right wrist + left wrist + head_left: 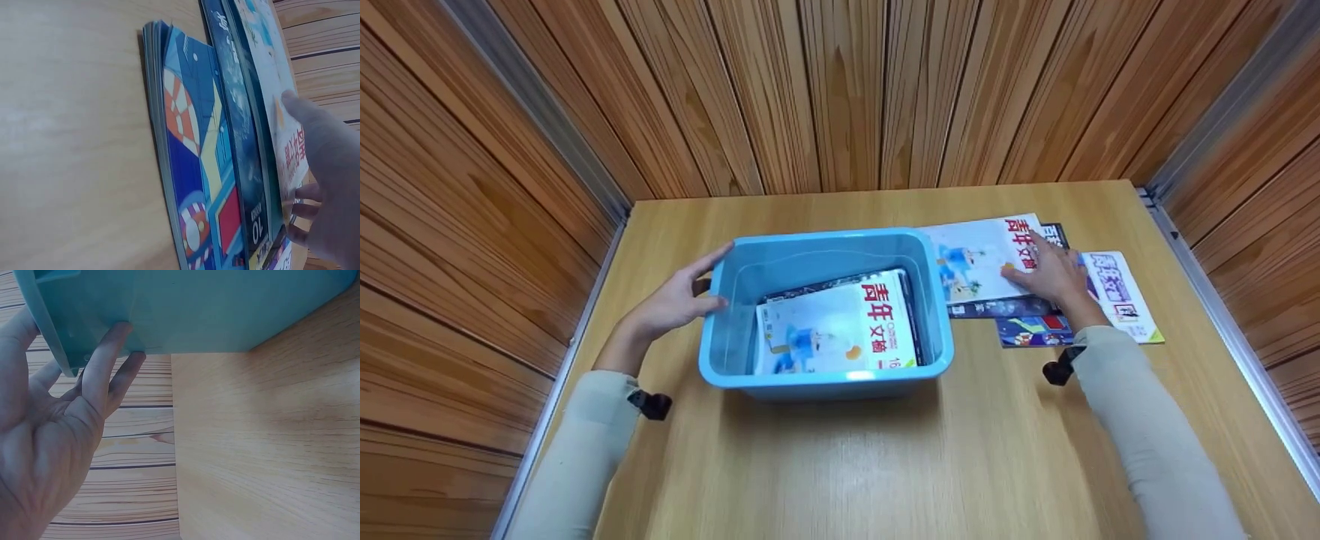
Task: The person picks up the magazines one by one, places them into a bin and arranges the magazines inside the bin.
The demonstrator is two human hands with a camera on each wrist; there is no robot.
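Note:
A blue plastic bin [934,300] [197,309] stands mid-table with a white, red-lettered magazine [840,322] lying on others inside. My left hand [682,296] [56,439] touches the bin's left wall, straight fingers [104,360] under the rim and thumb up along the rim. To the right of the bin lies a fanned pile of magazines. My right hand [1054,274] [326,169] rests flat on the pile's top magazine [975,259] [264,67], which matches the one in the bin. Beneath it are a dark magazine [1005,307] [236,129] and a colourful blue one [1031,330] [191,169].
A white and purple magazine [1121,292] lies at the pile's right end. The wooden table [960,450] is boxed in by wood-panelled walls at the back and both sides, with metal rails along the side edges.

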